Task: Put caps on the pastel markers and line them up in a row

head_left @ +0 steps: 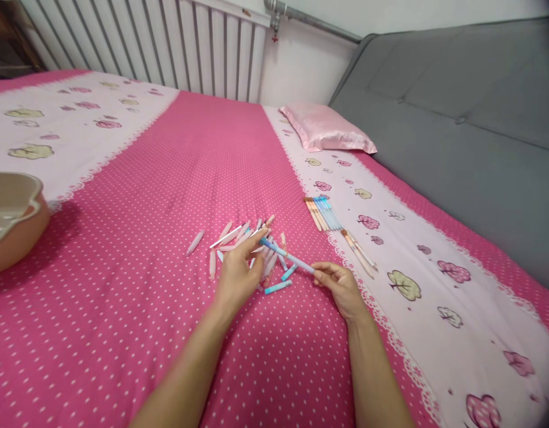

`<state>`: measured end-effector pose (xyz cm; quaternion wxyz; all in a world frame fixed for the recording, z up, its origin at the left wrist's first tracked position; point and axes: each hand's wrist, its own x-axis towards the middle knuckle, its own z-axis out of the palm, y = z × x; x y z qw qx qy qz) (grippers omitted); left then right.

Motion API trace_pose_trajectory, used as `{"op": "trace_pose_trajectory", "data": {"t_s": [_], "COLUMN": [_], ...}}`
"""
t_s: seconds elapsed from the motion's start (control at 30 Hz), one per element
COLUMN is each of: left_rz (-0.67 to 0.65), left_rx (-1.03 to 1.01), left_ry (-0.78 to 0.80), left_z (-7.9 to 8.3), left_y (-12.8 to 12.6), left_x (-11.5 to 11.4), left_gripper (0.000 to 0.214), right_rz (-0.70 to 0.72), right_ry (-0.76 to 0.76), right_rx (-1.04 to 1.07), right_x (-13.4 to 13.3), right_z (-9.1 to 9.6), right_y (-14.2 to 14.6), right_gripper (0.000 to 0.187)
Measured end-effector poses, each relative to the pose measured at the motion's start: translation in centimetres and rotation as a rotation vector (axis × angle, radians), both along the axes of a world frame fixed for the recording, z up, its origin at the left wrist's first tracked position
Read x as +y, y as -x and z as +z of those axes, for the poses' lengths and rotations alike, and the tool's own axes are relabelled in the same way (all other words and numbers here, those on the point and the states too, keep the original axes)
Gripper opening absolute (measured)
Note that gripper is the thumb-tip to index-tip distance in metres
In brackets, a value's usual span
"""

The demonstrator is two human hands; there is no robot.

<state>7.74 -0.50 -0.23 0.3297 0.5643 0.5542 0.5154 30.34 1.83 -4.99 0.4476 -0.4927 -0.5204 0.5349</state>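
A slim pen [288,256], blue at one end and pale lavender at the other, is held slantwise above the bed. My right hand [341,288] pinches its pale end between thumb and fingertips. At the blue end, my left hand [239,270] has its thumb and index finger around the tip; the exact contact is partly hidden. Beneath and beyond my left hand lies a loose pile of pale pink and white pen parts [229,235]. A light-blue pen cap [278,288] and a teal pen cap [289,272] lie between my hands.
A row of pens [323,214] with brown and blue ends lies to the right, and a couple more pens [358,252] are just nearer. An orange-beige basin [19,232] stands at the left edge. Behind are a pink pillow [328,128], a grey headboard [461,89] and a white radiator [167,47].
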Motion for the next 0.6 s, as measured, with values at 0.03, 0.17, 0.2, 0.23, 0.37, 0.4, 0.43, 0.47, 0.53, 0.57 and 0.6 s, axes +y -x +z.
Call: {"op": "trace_pose_trajectory", "data": {"t_s": [0.03,0.17,0.2,0.23,0.37,0.4,0.43,0.47,0.53,0.57,0.6], "left_rz": [-0.032,-0.129,-0.148,-0.164,-0.190,-0.186,-0.178,-0.166,-0.148,-0.149,-0.156], "left_rx": [-0.064,-0.278,-0.311,-0.335,-0.377,-0.380,-0.382,-0.386,-0.410,-0.430,-0.451], "left_ry": [0.006,-0.010,-0.014,-0.017,-0.034,-0.035,-0.032,-0.030,-0.025,-0.023,-0.020], "left_z": [0.03,0.25,0.30,0.33,0.18,0.09,-0.01,-0.10,-0.25,-0.29,-0.33], "left_y": [-0.03,-0.14,-0.18,-0.22,-0.34,-0.36,-0.36,-0.37,-0.39,-0.41,-0.43], "left_x": [0.03,0.10,0.10,0.09,0.06,0.05,0.06,0.07,0.14,0.19,0.24], "left_gripper": [0.047,0.053,0.053,0.054,0.056,0.057,0.058,0.059,0.059,0.059,0.058], "right_rz": [-0.001,0.013,0.017,0.017,-0.032,-0.052,-0.070,-0.086,-0.107,-0.111,-0.111], "right_ry": [0.001,0.011,0.015,0.018,0.037,0.044,0.052,0.062,0.077,0.082,0.086], "right_rx": [0.000,0.001,0.002,0.005,0.052,0.072,0.090,0.106,0.126,0.129,0.129], "right_x": [0.00,-0.05,-0.05,-0.05,0.07,0.11,0.15,0.18,0.23,0.23,0.24], "right_z": [0.01,0.17,0.21,0.23,0.14,0.09,0.05,0.01,-0.02,-0.03,-0.02], "right_y": [0.01,0.15,0.18,0.21,0.18,0.15,0.12,0.09,0.07,0.07,0.07], "right_gripper": [0.029,0.031,0.031,0.032,0.029,0.028,0.027,0.027,0.028,0.028,0.029]}}
